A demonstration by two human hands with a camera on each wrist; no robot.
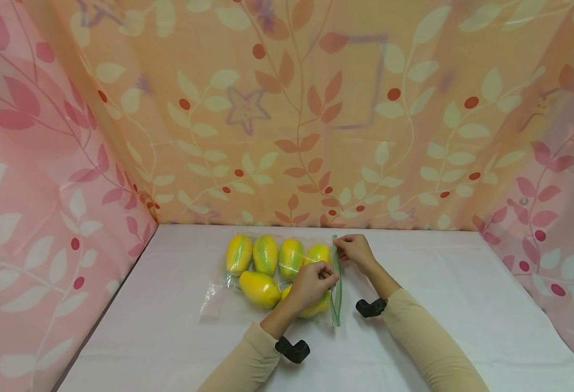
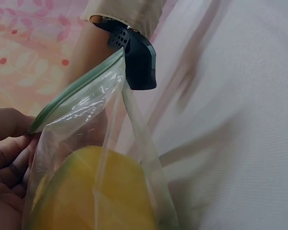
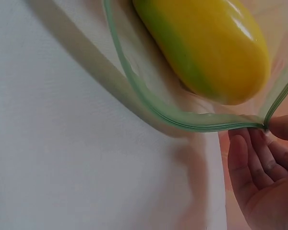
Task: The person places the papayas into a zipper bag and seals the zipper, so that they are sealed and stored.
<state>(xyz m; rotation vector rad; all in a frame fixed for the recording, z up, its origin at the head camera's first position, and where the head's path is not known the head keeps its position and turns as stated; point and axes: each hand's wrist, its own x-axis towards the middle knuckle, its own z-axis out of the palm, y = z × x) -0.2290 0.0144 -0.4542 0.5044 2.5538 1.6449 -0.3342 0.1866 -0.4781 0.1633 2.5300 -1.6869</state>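
Observation:
A clear zip bag (image 1: pixel 212 306) lies on the table with several yellow-green mangoes (image 1: pixel 260 289) inside, arranged in two rows. Its green zip strip (image 1: pixel 337 316) runs along the right side. My left hand (image 1: pixel 311 286) reaches over the near mangoes and pinches the strip around its middle; thumb and fingertips meet on it in the left wrist view. At the far end of the strip, my right hand (image 1: pixel 355 251) pinches the corner. The right wrist view shows the bag's mouth gaping, with one mango (image 3: pixel 216 52) just inside it. The left forearm partly covers the near mangoes.
A white cloth covers the table (image 1: pixel 439 283). Floral curtains (image 1: pixel 297 109) hang behind it and on both sides. Each wrist carries a black camera (image 1: pixel 293 349), and both stick out over the cloth near the bag.

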